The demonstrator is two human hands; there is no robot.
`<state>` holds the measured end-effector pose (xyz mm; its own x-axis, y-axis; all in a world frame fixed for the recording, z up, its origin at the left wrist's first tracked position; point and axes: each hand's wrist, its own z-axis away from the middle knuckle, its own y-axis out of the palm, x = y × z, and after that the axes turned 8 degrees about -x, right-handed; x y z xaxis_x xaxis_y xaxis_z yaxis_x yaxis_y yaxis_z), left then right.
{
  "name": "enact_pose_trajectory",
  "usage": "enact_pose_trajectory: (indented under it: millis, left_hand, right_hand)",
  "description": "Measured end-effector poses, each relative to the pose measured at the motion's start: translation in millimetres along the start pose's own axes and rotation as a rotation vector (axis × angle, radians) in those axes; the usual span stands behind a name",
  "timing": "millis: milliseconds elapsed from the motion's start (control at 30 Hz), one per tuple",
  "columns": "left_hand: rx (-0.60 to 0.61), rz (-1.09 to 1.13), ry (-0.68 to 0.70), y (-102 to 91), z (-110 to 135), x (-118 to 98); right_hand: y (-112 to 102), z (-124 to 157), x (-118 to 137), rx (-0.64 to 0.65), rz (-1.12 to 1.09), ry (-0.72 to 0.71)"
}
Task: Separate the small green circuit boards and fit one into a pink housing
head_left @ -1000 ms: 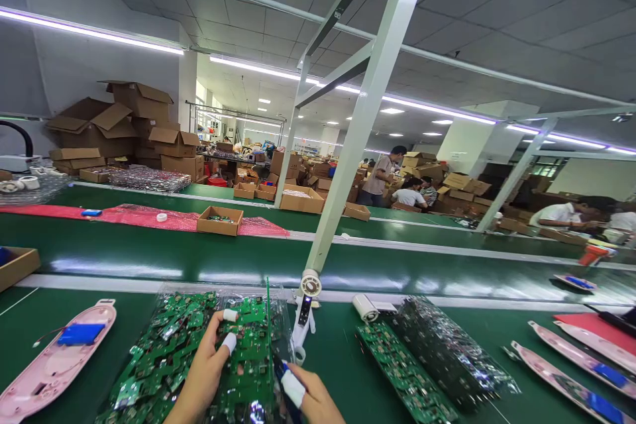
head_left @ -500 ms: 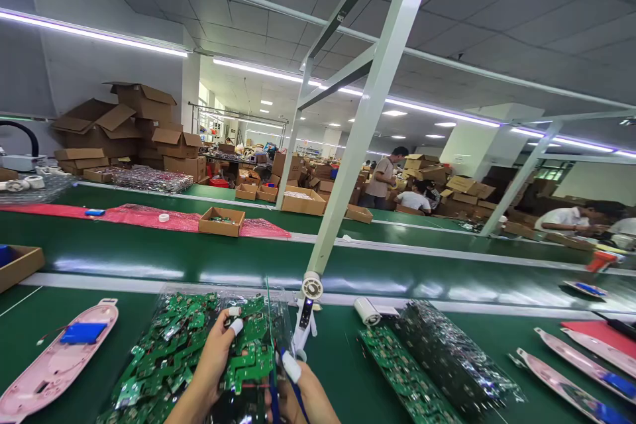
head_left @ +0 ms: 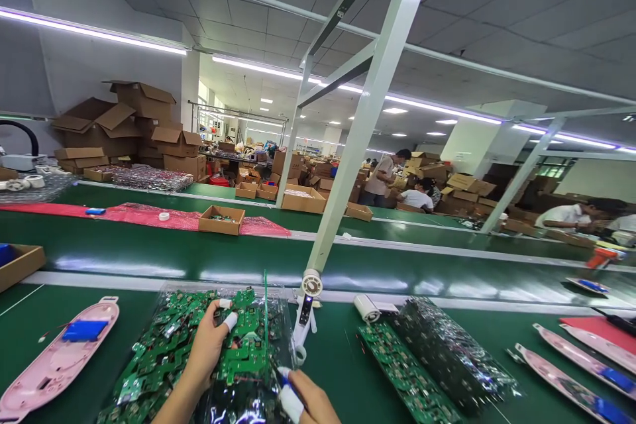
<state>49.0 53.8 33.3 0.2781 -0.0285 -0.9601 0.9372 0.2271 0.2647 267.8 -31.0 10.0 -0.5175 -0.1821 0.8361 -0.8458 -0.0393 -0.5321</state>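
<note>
A heap of green circuit boards [head_left: 163,351] in clear wrapping lies on the green bench in front of me. My left hand [head_left: 206,348], with white finger cots on thumb and forefinger, pinches one green circuit board [head_left: 243,361] raised off the heap. At the bottom edge my right hand [head_left: 303,401], one finger capped in white, is closed around a thin blue-handled tool [head_left: 278,374] whose tip meets that board. Part of both hands is cut off by the frame.
A pink housing with a blue battery [head_left: 59,354] lies at left. A white handheld device [head_left: 304,318] stands by the white post [head_left: 358,139]. More board stacks [head_left: 437,358] and pink housings [head_left: 571,377] lie right. Other people work beyond the conveyor [head_left: 348,265].
My left hand has turned the board and brought it lower and leftward. My right hand has dropped toward the bottom edge, the blue tool still at the board.
</note>
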Motion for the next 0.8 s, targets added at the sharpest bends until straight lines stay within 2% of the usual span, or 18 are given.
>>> enact_pose_trajectory:
  millis: [133, 300, 633, 800]
  left_hand:
    - [-0.006, -0.029, 0.010, 0.5, 5, -7]
    - [-0.036, -0.047, 0.021, 2.7, 10, -12]
    - [-0.094, -0.045, 0.075, 5.6, 14, -12]
    - [-0.073, -0.054, 0.082, 2.7, 8, -10]
  right_hand:
    - [1, -1, -2, 0.024, 0.064, -0.017]
    - [1, 3, -5, -0.027, -0.049, 0.092]
    - [1, -3, -9, 0.039, -0.014, 0.004]
    - [2, 0, -3, -0.008, -0.069, 0.105]
